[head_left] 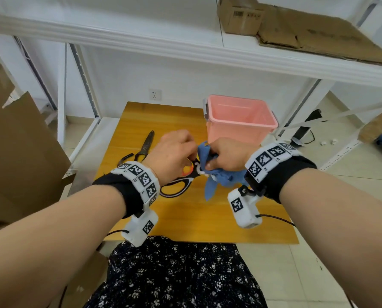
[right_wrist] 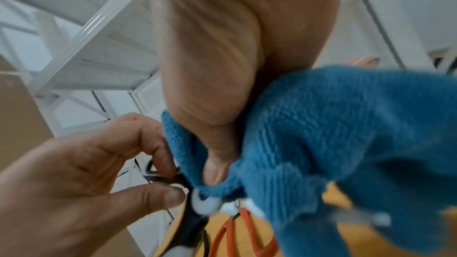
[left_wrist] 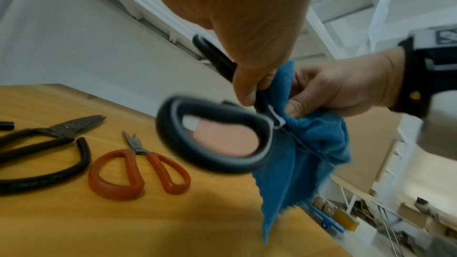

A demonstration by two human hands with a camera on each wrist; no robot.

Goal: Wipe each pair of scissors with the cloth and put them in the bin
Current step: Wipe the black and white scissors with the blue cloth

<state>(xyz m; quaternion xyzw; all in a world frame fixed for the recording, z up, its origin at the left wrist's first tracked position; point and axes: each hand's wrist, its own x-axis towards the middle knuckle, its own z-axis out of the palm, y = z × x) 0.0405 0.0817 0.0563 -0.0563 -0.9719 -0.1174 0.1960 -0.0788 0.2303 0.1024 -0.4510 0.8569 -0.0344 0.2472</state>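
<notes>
Both hands raised, left hand [head_left: 174, 155] pinching scissors [head_left: 176, 185], right hand [head_left: 226, 157] clutching cloth [head_left: 216, 181]

Both hands meet mid-table: left hand [head_left: 174, 156] grips the black-handled scissors [head_left: 176, 185], right hand [head_left: 225, 156] wraps the blue cloth [head_left: 216, 181] round the blades, so the centre is blocked. Pink bin [head_left: 241, 121] stands just behind the right hand, top open, w/ free air above its rim. Left of the hands the dark metal shears [left_wrist: 42, 134] and orange-handled scissors [left_wrist: 138, 171] lie flat on the table [head_left: 208, 223], low obstacles only. Near edge of table is bare. White shelf [head_left: 141, 43] overhangs, limiting room upward. Cardboard sheet [head_left: 18, 152] closes off the far left.
</notes>
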